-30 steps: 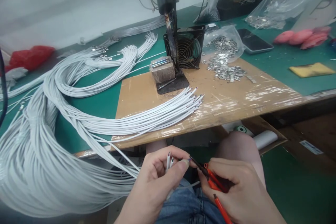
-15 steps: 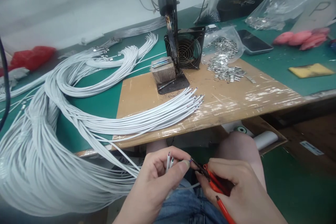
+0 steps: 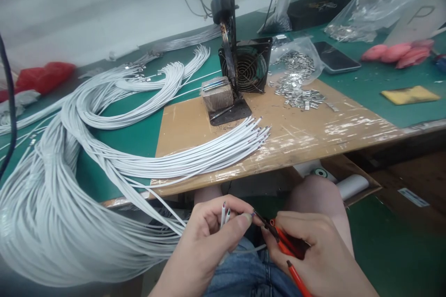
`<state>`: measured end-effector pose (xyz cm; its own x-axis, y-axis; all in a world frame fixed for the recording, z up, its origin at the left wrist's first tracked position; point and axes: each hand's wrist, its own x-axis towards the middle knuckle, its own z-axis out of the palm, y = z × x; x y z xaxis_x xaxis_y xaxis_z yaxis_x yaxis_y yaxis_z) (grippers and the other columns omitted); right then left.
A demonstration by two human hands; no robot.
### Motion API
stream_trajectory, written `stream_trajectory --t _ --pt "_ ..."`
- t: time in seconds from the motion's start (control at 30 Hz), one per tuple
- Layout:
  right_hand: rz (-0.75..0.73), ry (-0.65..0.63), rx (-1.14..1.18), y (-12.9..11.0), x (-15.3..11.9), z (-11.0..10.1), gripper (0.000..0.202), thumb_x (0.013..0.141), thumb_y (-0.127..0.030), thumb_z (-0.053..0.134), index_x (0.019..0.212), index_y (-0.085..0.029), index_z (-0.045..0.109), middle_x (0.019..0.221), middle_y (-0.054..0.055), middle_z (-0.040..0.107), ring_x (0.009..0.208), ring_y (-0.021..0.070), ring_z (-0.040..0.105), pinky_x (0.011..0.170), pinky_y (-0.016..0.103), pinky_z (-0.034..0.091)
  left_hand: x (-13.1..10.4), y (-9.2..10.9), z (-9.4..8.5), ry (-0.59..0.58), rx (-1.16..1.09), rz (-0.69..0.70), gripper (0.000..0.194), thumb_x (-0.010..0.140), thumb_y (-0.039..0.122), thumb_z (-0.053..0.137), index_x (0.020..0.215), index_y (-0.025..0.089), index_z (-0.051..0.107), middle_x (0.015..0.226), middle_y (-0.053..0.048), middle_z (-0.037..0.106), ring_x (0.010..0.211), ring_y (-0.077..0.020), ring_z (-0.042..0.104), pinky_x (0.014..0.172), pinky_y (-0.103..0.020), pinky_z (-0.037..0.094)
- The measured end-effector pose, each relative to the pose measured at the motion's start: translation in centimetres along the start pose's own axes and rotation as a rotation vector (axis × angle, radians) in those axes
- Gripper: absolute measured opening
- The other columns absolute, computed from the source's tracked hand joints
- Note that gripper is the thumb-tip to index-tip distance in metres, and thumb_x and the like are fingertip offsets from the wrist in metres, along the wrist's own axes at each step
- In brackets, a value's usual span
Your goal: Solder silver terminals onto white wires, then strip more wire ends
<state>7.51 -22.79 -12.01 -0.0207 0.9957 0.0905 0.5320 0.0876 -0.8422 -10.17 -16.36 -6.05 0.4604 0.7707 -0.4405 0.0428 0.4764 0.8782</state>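
Note:
My left hand is closed around a few white cables whose cut ends stick up between its fingers. Its thumb and forefinger pinch a small dark wire end. Red-handled pliers are gripped in my right hand, their dark jaws touching the wire at my left fingertips. Both hands are above my lap, in front of the table edge. A large bundle of white cables hangs at the left, with one branch lying across the brown board.
A soldering iron stands over a block beside a black fan. Small metal pieces spill from a plastic bag. Farther right are a phone, pink objects and a yellow sponge.
The view has shifted very slightly. Both hands, the pliers and the cables keep nearly the same positions.

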Motion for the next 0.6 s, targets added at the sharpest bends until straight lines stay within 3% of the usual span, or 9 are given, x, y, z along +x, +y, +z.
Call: stream_trajectory --t 0.2,0.33,0.47,0.53,0.6 --pt "0.015 0.068 -0.007 -0.5 -0.4 0.1 0.027 0.077 -0.01 0.047 0.059 -0.022 0.029 0.056 -0.005 0.043 0.05 0.0085 0.042 0.048 0.023 0.027 -0.1 -0.2 -0.1 0.017 -0.005 0.012 0.027 0.086 0.043 0.08 0.087 0.016 0.077 0.06 0.007 0.037 0.057 -0.0091 0.026 0.053 -0.026 0.017" --pt "-0.012 0.178 -0.026 -0.7 -0.5 0.5 0.035 0.083 -0.013 0.05 0.064 -0.021 0.022 0.057 -0.006 0.033 0.051 0.008 0.034 0.049 0.024 0.024 0.2 -0.3 -0.3 -0.025 0.041 0.018 0.027 0.089 0.043 0.077 0.088 0.017 0.079 0.059 0.005 0.042 0.055 -0.0082 0.028 0.05 -0.024 0.017" --pt "0.14 0.367 0.024 0.3 -0.7 0.2 0.046 0.095 -0.03 0.056 0.063 -0.021 0.025 0.062 -0.004 0.024 0.055 0.01 0.027 0.049 0.026 0.022 0.5 -0.5 -0.6 -0.083 0.085 0.003 0.031 0.094 0.046 0.07 0.097 0.017 0.082 0.057 0.005 0.049 0.045 -0.0051 0.033 0.045 -0.022 0.021" --pt "0.24 0.451 0.052 1.2 -1.0 -0.4 0.049 0.092 -0.038 0.062 0.059 -0.021 0.03 0.062 -0.004 0.024 0.055 0.0106 0.027 0.046 0.025 0.022 0.6 -0.7 -0.6 -0.059 0.119 0.029 0.034 0.096 0.048 0.067 0.1 0.018 0.083 0.061 0.002 0.059 0.045 -0.006 0.042 0.047 -0.021 0.029" --pt "0.292 0.512 0.087 2.0 -1.4 -1.2 0.047 0.085 -0.042 0.069 0.056 -0.021 0.038 0.059 -0.003 0.029 0.051 0.0108 0.03 0.043 0.025 0.024 0.8 -0.9 -0.7 -0.015 0.18 0.102 0.032 0.098 0.045 0.066 0.1 0.02 0.084 0.08 -0.004 0.072 0.065 -0.0121 0.06 0.062 -0.022 0.043"
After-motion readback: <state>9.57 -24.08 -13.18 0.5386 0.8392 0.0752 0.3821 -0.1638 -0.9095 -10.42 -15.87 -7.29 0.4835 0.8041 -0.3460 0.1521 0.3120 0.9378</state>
